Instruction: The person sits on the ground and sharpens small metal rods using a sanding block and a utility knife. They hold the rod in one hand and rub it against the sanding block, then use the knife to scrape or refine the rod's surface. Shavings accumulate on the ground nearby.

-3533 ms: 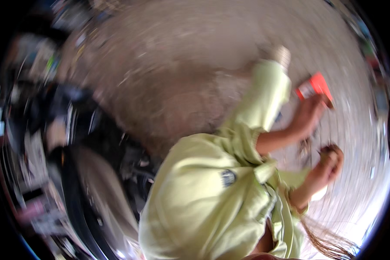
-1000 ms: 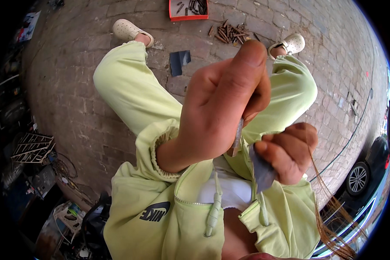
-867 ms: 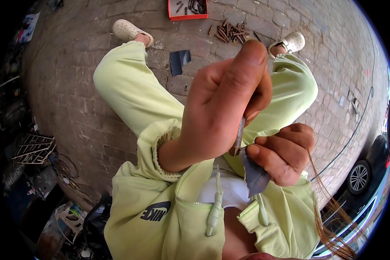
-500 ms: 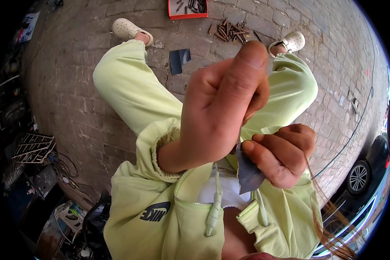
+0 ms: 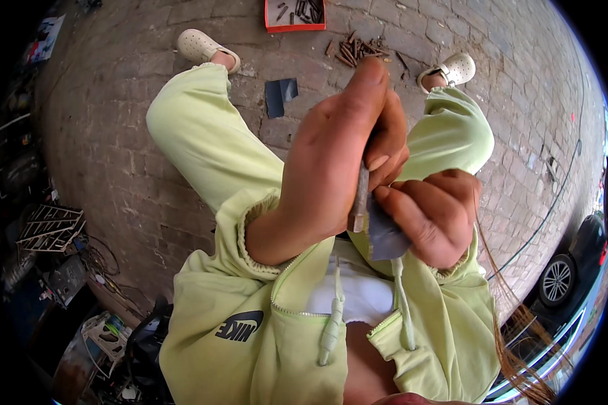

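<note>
Raised since the earlier frame, our right hand [image 5: 436, 216] sits beside our left hand [image 5: 338, 162].
Left fingers [image 5: 388, 135] clasp a narrow bar [image 5: 360, 202], its end jutting below; right fingers [image 5: 412, 210] pinch a grey sheet [image 5: 389, 239] beside it. We seem to be rubbing the bar; another stroke calls for steady grip.

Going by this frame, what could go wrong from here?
1. Right hand fingertips sit close to the small bar, so they might get scraped.
2. The thin grey sheet is pinched with a loose part hanging; it could fold or slip.
3. Loose hair strands hang beside that hand and might get caught in the grip.
</note>
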`<state>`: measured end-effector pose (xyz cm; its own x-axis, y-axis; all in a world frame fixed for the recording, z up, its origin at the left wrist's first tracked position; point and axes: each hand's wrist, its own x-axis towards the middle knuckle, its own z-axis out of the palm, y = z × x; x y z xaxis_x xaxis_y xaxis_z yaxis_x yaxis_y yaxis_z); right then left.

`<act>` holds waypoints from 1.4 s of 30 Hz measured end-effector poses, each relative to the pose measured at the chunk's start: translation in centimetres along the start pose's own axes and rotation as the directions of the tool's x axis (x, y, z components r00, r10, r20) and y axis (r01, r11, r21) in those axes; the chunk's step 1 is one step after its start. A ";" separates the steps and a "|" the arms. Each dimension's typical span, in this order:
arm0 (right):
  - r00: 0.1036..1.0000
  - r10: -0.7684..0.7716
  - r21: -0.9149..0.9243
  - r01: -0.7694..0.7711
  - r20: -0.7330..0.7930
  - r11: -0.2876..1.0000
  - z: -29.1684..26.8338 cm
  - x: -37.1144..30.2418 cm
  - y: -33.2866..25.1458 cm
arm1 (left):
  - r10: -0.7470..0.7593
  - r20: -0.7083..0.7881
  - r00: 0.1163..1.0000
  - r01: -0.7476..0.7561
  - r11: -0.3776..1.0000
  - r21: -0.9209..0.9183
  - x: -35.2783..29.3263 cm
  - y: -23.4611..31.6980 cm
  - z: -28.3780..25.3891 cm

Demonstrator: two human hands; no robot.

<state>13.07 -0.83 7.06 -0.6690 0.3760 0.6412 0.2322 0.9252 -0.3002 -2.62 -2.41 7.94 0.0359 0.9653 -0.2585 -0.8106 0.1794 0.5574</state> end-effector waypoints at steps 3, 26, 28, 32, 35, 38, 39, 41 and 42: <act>0.995 0.061 0.093 -0.054 -0.075 0.994 0.2 -0.6 -0.2 | 0.013 -0.018 1.000 -0.011 0.993 0.118 0.2 -0.1 0.6; 0.458 0.810 0.826 -0.561 0.367 -0.057 16.6 0.3 7.3 | 0.164 -0.496 0.853 -0.010 0.954 0.298 7.3 -1.7 -11.4; 0.566 0.737 0.853 -0.521 0.370 -0.027 17.9 0.0 9.2 | 0.177 -0.477 0.861 -0.033 0.955 0.294 8.5 -1.3 -14.7; 0.261 0.693 0.712 -0.485 0.672 -0.508 27.4 -6.1 14.1 | 0.154 -0.756 0.636 -0.116 0.988 0.104 11.9 1.1 -19.6; -0.321 0.716 0.539 -0.489 0.620 -0.686 37.6 -16.6 16.8 | 0.101 -0.638 0.763 -0.152 0.988 -0.025 13.6 2.5 -23.4; -0.554 0.656 0.526 -0.402 0.512 -0.750 42.9 -25.4 17.5 | 0.108 -0.694 0.712 -0.168 0.986 -0.019 14.9 2.4 -24.0; -0.580 0.635 0.508 -0.393 0.510 -0.766 43.6 -26.7 17.4 | 0.113 -0.751 0.651 -0.176 0.984 -0.005 15.3 2.2 -23.9; -0.628 0.597 0.468 -0.384 0.500 -0.796 44.7 -28.0 17.5 | 0.146 -0.739 0.658 -0.159 0.986 0.053 15.7 1.9 -24.2; -0.651 0.592 0.442 -0.406 0.475 -0.800 45.1 -27.3 17.7 | 0.166 -0.733 0.660 -0.154 0.985 0.084 15.9 1.8 -24.3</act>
<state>3.62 2.93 -47.64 0.2381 0.2787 -0.9304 -0.2263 -0.9157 -0.3322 -17.66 8.65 -14.33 -0.5389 0.5282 -0.6562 -0.7544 0.0440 0.6549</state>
